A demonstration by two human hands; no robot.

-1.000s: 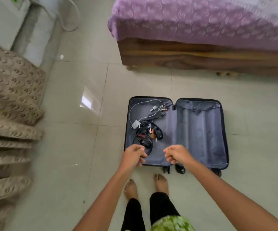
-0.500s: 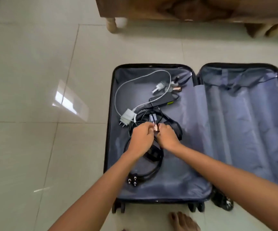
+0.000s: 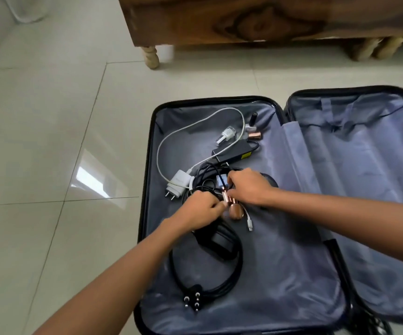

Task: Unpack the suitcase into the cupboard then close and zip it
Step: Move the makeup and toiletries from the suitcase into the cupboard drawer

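Floor (image 3: pixel 38 141): pale tiles. 1 bed (image 3: pixel 244 18) at top, wood side and turned legs only. 1 suitcase (image 3: pixel 277 274) lies open flat on the floor, 2 halves, grey lining; right half holds nothing I can see, left half holds all the gear. 2 hands meet at mid left half: left hand (image 3: pixel 201 210) curled, pinching a small copper-capped bottle (image 3: pixel 227 198); right hand (image 3: pixel 248 187) curled over the same cluster, fingertips on it, exact grip unclear. Just beside them a copper round piece (image 3: pixel 234 212), type unclear. Black items: 1 power cord (image 3: pixel 219 284) coiled near the front edge, with a 3-pin plug (image 3: pixel 193 301); 1 power brick (image 3: pixel 233 154) further back; 1 dark padded thing (image 3: pixel 222 245) inside the coil, can't identify. White items: 1 charger (image 3: pixel 177 186) with 1 long cable (image 3: pixel 171 139) looping toward the back; loose connector end (image 3: pixel 250 224) near the hands. Back corner: 3 small bottles, one clear with white cap (image 3: pixel 225 136), one black-capped (image 3: pixel 252 123), one copper-capped (image 3: pixel 254 135). Versus half a second ago: the view has closed in and shifted, suitcase fills more of the frame; hands sit at the same cluster, the copper piece now exposed below them; cord, charger and back bottles unmoved.
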